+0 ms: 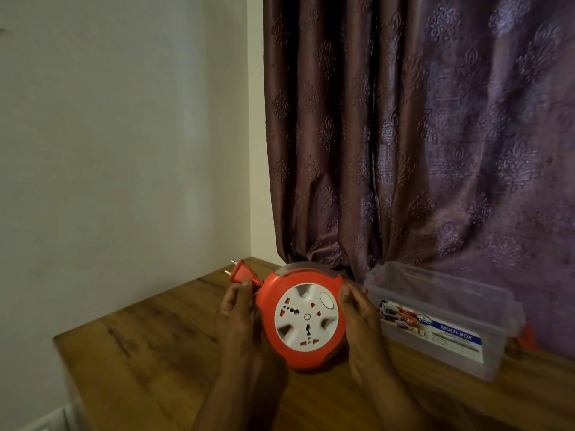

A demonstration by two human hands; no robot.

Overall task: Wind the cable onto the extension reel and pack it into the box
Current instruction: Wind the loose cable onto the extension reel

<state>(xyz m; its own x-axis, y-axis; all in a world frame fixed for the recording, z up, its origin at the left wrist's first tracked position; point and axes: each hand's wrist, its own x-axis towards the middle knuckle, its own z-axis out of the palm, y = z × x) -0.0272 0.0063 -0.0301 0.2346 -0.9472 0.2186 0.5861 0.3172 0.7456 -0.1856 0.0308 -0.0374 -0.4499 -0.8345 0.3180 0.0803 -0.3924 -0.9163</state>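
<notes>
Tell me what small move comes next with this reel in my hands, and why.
Probably carry the reel right and lower it into the clear box. Almost no cable shows loose, only the plug sticks out by your left hand, and your right hand grips the side nearest the box, which looks open on top.

Both forearms are coming up from the bottom edge of the view, converging on the reel [306, 318]. Left hand [239, 318] is sitting at the reel's left side, back of hand facing the camera, fingers curled round its edge, thumb tip lying up by the plug end at the reel's upper left. Right hand [357, 318] is sitting at the reel's right side, mirrored, thumb pressing on the front rim at the upper right, fingers wrapping behind out of sight. Both wrists are sitting below the reel, roughly level with each other, angled slightly inward. Palms are facing each other across the reel.
</notes>
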